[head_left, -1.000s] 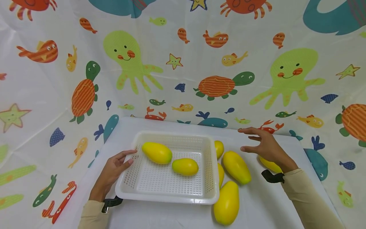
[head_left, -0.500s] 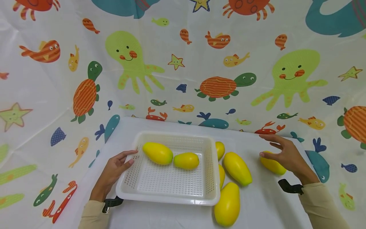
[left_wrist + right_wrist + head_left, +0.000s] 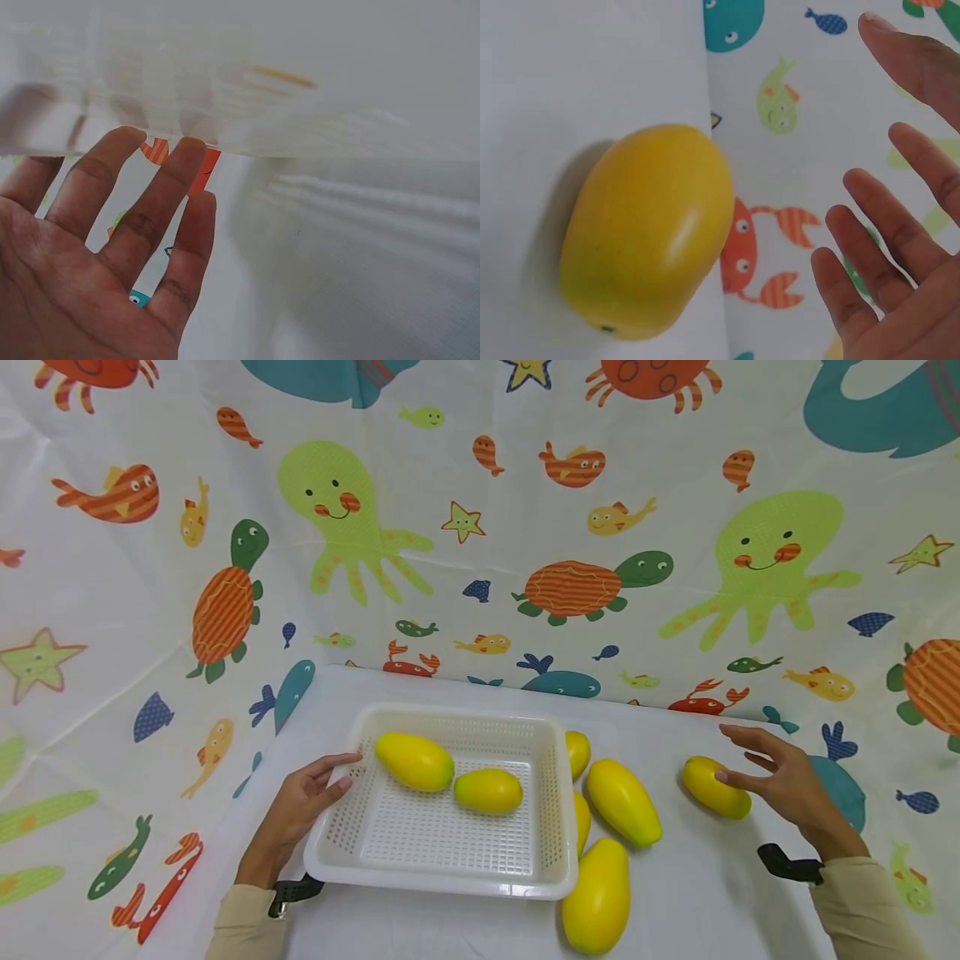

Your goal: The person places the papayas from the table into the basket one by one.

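A white plastic basket point(image 3: 442, 883) with holes through its walls and floor stands on the table, two yellow mangoes inside: one long mango point(image 3: 414, 762) and one shorter mango point(image 3: 488, 791). At the basket's left rim is my left hand point(image 3: 296, 802), its fingertips against the outer wall; the left wrist view shows these fingers point(image 3: 139, 225) fairly straight below the rim. My right hand point(image 3: 795, 793) is spread over the table's right side, with nothing in its grasp. Just left of it lies a single mango point(image 3: 715, 787), which the right wrist view shows apart from the spread fingers.
Several more mangoes lie right of the basket: a large mango point(image 3: 622, 802), another mango point(image 3: 597, 897) nearer the front, and two partly hidden by the basket wall. Behind the white table point(image 3: 660, 910) hangs a curtain point(image 3: 480, 527) printed with sea animals.
My right hand has moved right, from above the table past the lone mango, uncovering it. The shorter mango in the basket has rocked slightly. My left hand has stayed at the rim.
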Demonstrator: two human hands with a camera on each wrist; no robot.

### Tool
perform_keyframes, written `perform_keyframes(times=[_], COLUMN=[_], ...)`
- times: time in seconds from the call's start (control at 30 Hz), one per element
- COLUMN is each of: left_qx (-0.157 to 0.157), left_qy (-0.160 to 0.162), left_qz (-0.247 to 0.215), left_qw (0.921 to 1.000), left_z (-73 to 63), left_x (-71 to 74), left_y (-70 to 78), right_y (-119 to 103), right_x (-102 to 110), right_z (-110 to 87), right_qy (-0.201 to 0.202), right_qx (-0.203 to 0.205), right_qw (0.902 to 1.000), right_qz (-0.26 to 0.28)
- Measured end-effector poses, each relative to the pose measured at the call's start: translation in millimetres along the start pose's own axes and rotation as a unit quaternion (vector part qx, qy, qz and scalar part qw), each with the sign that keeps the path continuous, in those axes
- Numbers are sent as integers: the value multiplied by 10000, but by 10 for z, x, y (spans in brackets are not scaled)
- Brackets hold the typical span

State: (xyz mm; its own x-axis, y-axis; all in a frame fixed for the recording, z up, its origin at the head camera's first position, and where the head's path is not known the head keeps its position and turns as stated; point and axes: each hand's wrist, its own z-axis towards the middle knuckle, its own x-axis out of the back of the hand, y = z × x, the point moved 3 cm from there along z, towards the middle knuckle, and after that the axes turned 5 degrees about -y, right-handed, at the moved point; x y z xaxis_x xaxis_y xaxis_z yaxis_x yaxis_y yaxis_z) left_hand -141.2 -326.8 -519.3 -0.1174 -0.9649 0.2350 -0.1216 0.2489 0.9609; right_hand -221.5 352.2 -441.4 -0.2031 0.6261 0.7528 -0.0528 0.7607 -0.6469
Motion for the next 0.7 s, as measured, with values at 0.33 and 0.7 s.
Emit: perform_keyframes(times=[0.33,0.7], left_qx=[-25,-13], left_qy=[-48,-53], left_qz=[-133,-113], left_qw=[9999,9999], left_z=[-7,-16], left_x=[0,-2], left_y=[13,24], right_y=[304,578], right_x=[-21,-165], right_z=[-21,9], right_qy=[-56,-357], right_qx=[-83,-234], right_qw=[9999,9978], right_qz=[84,502])
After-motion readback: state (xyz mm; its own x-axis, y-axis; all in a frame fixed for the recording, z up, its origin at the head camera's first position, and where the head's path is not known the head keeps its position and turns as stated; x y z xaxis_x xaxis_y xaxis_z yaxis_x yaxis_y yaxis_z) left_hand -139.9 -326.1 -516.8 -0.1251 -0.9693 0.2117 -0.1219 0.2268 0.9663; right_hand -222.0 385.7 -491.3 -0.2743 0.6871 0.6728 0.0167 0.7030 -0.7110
